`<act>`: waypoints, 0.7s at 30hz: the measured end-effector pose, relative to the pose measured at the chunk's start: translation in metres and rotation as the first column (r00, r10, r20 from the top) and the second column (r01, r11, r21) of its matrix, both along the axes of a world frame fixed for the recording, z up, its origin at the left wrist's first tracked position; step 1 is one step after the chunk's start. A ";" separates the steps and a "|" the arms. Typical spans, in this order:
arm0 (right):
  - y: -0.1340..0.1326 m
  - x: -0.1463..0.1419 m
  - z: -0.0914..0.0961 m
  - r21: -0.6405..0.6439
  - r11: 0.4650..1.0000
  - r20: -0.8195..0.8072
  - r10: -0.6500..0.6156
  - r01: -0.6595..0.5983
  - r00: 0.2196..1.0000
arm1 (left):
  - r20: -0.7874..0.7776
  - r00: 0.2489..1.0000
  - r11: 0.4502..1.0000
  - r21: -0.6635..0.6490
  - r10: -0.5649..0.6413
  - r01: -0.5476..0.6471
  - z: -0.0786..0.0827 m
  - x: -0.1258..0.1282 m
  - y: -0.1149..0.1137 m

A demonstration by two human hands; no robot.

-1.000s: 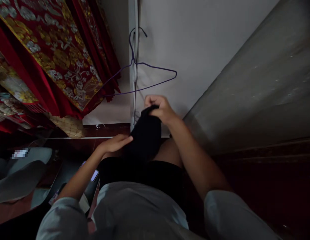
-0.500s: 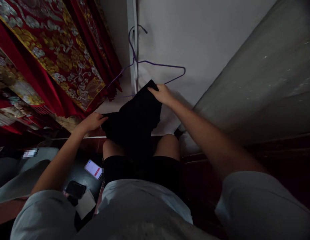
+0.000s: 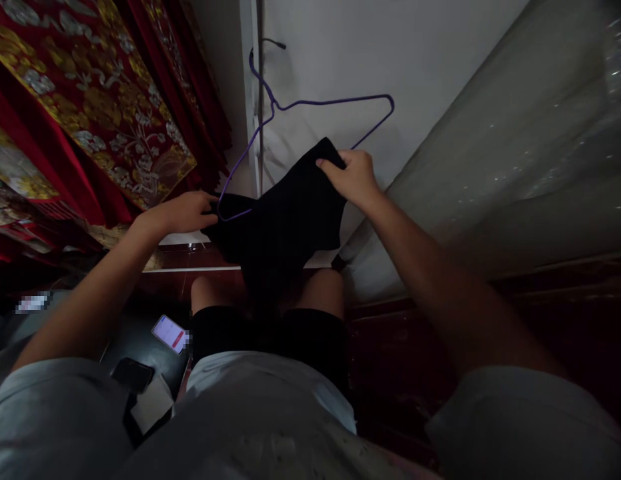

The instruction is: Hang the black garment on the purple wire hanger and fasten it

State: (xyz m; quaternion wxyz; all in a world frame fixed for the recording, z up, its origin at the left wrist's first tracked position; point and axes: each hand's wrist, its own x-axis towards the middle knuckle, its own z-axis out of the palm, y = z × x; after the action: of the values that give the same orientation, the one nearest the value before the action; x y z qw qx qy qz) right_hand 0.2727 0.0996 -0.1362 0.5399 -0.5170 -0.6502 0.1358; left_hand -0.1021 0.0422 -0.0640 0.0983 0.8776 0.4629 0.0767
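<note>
A black garment [image 3: 295,213] is stretched between my two hands in front of my knees; its exact kind is too dark to make out. Closed on its left upper corner is my left hand [image 3: 187,212], beside the lower left corner of a purple wire hanger [image 3: 330,102]. My right hand [image 3: 353,175] pinches the upper right corner, thumb on the near side. The hanger hangs tilted against the wall. Its lower left corner shows in front of some black cloth, while the rest of its bottom bar is hidden by the garment.
Red embroidered cloths [image 3: 115,100] hang at the left. A lit phone [image 3: 170,333], a black item [image 3: 133,375] and a white box-like item [image 3: 153,403] lie on a dark seat at lower left. Plastic sheeting [image 3: 470,167] covers something on the right.
The garment and both hands have moved up toward the hanger. The hanger has tilted, and its lower left corner is now in front of black cloth by my left hand.
</note>
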 end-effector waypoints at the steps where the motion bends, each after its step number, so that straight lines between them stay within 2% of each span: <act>1: 0.000 -0.001 0.000 -0.001 1.000 -0.001 -0.002 0.002 1.000 | -0.078 0.997 0.998 -0.061 0.002 -0.007 -0.003 -0.003 -0.002; 3: 0.000 -0.003 -0.002 0.005 1.000 -0.004 -0.004 0.004 1.000 | -0.182 0.983 0.993 -0.116 -0.021 -0.001 -0.007 -0.009 -0.006; 7: 0.000 -0.008 -0.005 0.003 1.000 -0.014 0.006 -0.006 1.000 | -0.218 0.971 0.995 -0.016 -0.098 0.097 -0.001 -0.017 -0.019; 9: 0.000 -0.009 -0.006 -0.001 1.000 -0.022 0.008 -0.008 1.000 | -0.281 0.950 0.991 -0.019 -0.135 0.136 0.001 -0.017 -0.027; 13: 0.000 -0.009 -0.009 -0.018 1.000 -0.009 -0.005 0.004 1.000 | -0.308 0.941 0.990 -0.002 -0.138 0.144 -0.006 -0.013 -0.044; 15: -0.001 -0.009 -0.010 -0.030 1.000 -0.003 0.002 -0.002 1.000 | -0.256 0.959 0.990 0.048 -0.120 0.136 -0.008 -0.013 -0.050; 17: -0.003 -0.010 -0.010 -0.039 0.999 -0.020 0.021 -0.022 1.000 | -0.143 0.989 0.979 0.191 -0.048 0.075 -0.002 -0.013 -0.051; 19: -0.008 -0.015 -0.008 -0.051 0.998 -0.047 0.031 -0.033 0.998 | 0.041 0.998 0.931 0.360 0.044 -0.056 0.008 -0.010 -0.046; 21: -0.017 -0.026 -0.008 -0.061 0.998 -0.067 0.029 -0.033 0.997 | 0.249 0.965 0.896 0.406 0.079 -0.178 0.018 -0.003 -0.030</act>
State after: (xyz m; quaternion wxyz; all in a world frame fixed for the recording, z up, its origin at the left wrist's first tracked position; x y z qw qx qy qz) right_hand 0.2468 0.0830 -0.1443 0.5426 -0.5186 -0.6354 0.1816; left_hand -0.1046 0.0119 -0.0461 -0.0484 0.8306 0.4781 0.2813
